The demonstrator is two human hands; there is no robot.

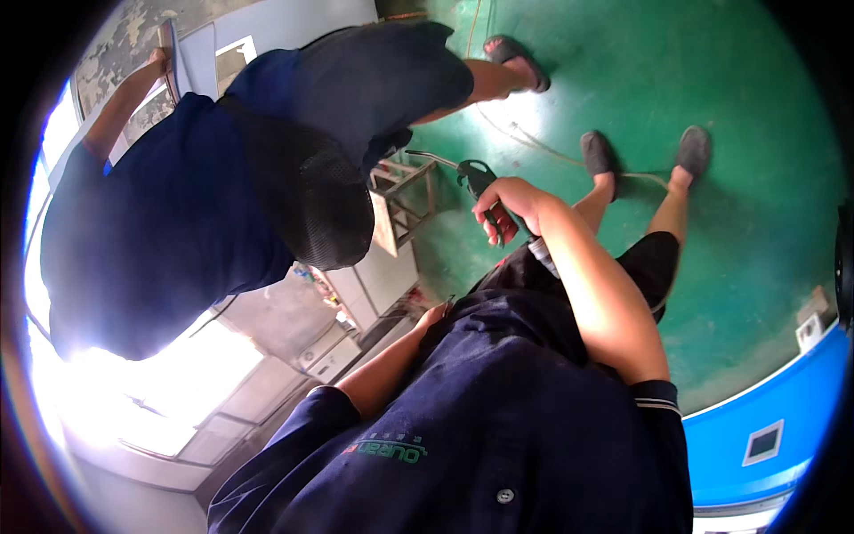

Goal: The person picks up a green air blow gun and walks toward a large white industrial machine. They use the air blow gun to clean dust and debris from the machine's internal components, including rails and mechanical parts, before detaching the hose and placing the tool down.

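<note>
My right hand [516,206] is closed round the handle of a black air blow gun [479,174] in front of my hip. Its thin bent metal nozzle [433,157] points away to the left, toward the co-worker. A fitting [543,254] shows below the grip, by my forearm. Low at my left side, my left hand [434,315] rests against my dark clothing. A small dark tip shows beside it; its fingers are mostly hidden, so I cannot make out whether it holds anything.
A co-worker in a dark blue shirt [169,222] stands close on the left, one hand [160,60] at a flat panel. A small wooden stand [387,222] is beyond my left hand. A pale hose [556,155] crosses the green floor [756,267] near my feet. A blue surface [729,454] curves along the right.
</note>
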